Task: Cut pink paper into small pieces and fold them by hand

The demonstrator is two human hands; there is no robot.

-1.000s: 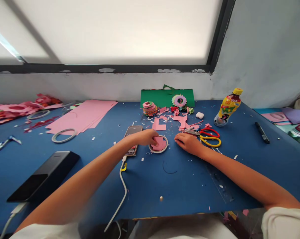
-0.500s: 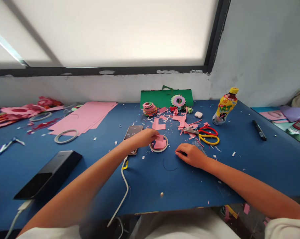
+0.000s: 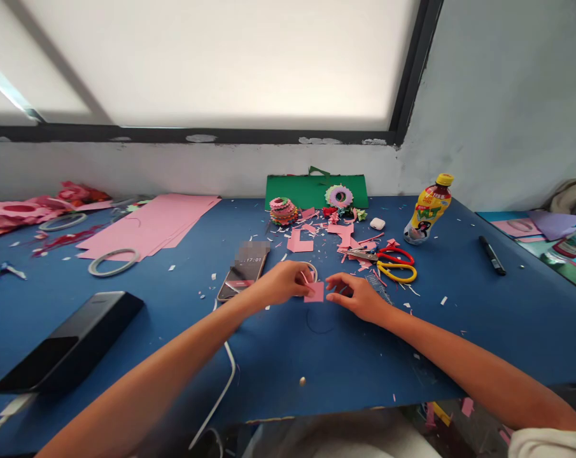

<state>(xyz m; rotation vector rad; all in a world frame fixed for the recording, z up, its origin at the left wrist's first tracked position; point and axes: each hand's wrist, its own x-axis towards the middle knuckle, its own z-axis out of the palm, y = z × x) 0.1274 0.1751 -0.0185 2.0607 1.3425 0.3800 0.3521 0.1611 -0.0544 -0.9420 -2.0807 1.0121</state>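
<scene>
My left hand (image 3: 284,282) holds a small square of pink paper (image 3: 315,292) by its left edge, just above the blue table (image 3: 459,331). My right hand (image 3: 359,294) is at the paper's right edge, fingertips close to it or touching it. A white tape ring (image 3: 310,269) lies right behind the paper, partly hidden by my left hand. Red and yellow scissors (image 3: 395,263) lie to the right of my right hand. A phone (image 3: 243,271) with a white cable lies to the left of my left hand.
Pink scraps (image 3: 300,242), stacked paper rosettes (image 3: 282,211) and a green sheet (image 3: 316,189) sit at the back. Pink sheets (image 3: 149,224) and another tape ring (image 3: 112,261) lie left, a black power bank (image 3: 68,341) near left. Right: a yellow bottle (image 3: 428,210), earbud case (image 3: 378,223) and black marker (image 3: 491,254).
My left hand has lifted the pink paper out of the tape ring and brought it nearer. My right hand has moved left from beside the scissors to meet the paper.
</scene>
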